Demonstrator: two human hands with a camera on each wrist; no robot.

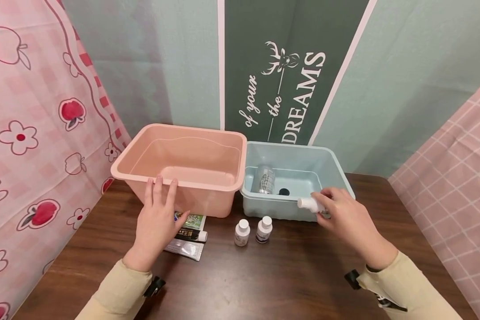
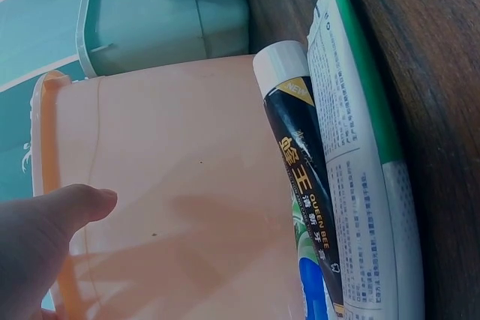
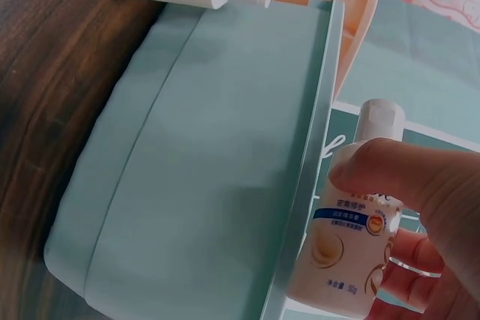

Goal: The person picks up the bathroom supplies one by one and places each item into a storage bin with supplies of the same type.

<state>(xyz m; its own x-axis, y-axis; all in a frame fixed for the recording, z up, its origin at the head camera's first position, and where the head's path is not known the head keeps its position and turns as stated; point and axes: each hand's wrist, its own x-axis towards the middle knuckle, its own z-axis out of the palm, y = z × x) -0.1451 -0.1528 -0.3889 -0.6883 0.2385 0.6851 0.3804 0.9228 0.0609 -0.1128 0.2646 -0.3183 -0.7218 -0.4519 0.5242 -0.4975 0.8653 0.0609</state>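
Brown bench point(image 1: 232, 284), far edge: the left hand point(image 1: 156, 226) lays straight fingers on a pink tub point(image 1: 214, 202); the right hand point(image 1: 346, 218) grips a white bottle point(image 3: 346, 241) at a blue tub's point(image 1: 268, 207) rim.

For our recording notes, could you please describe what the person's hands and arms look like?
The person wears cream sleeves, with a small black attachment near each wrist. The left hand and right hand are bare, with no gloves or rings showing.

A curtain point(image 1: 14, 178) was patterned with fruit and flowers at left; a checked cloth point(image 1: 456, 173) was hung at right. The green backdrop point(image 1: 256, 31) was lettered in white, the surface point(image 1: 240, 284) wood-grained.
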